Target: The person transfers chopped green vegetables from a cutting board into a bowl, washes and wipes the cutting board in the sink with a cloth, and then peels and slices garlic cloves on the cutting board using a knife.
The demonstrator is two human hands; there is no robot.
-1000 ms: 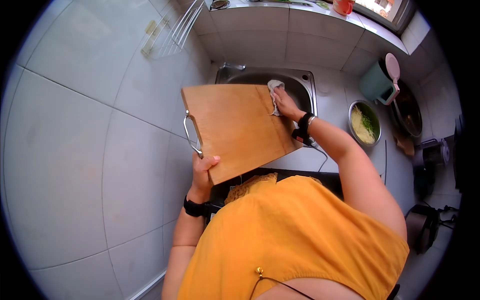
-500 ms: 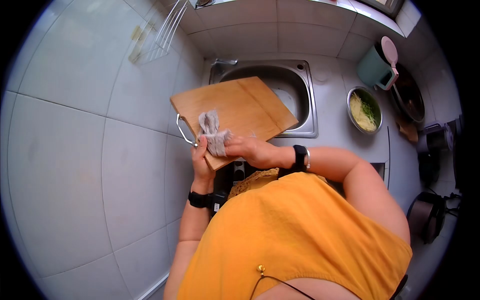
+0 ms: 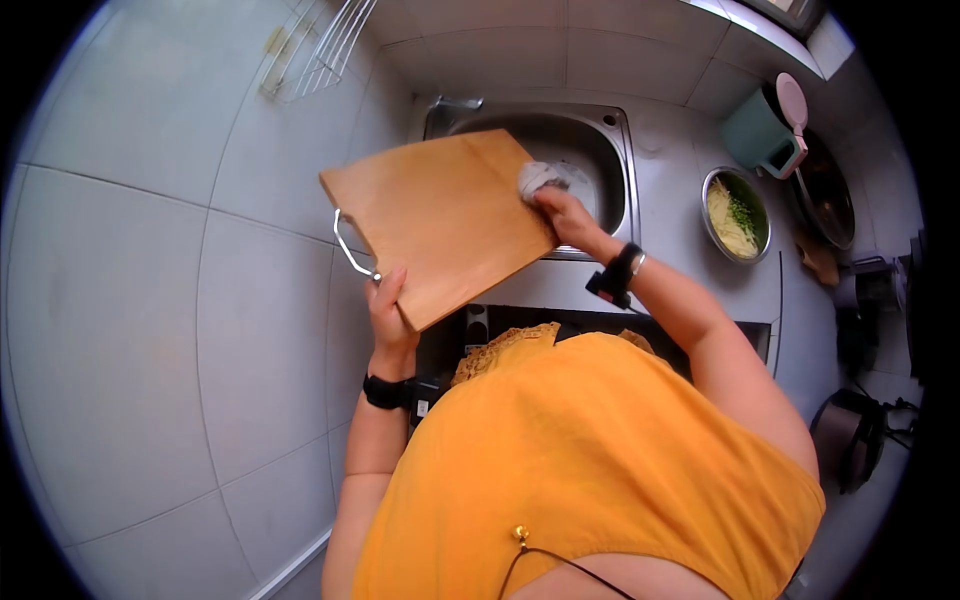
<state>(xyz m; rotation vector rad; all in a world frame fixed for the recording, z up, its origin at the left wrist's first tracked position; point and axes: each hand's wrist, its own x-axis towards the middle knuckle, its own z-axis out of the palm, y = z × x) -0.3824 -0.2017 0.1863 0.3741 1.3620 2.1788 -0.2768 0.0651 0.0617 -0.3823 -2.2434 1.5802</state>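
Note:
A wooden cutting board with a metal handle is held up tilted, partly over the sink. My left hand grips its near left corner beside the handle, thumb on the upper face and the other fingers mostly hidden beneath. At the board's right edge, my right hand is closed on a bunched greyish cloth, which touches the edge. Part of the cloth hangs past the board, over the basin.
Behind the board lies a stainless steel sink with a faucet at its back left. On the right counter stand a metal bowl of pale shreds and chopped greens, a teal jug and a dark pan. A wire rack hangs on the left wall.
My right hand has carried the cloth from the board's near left corner across to its right edge. The board has shifted slightly left, with my left hand still on the same corner.

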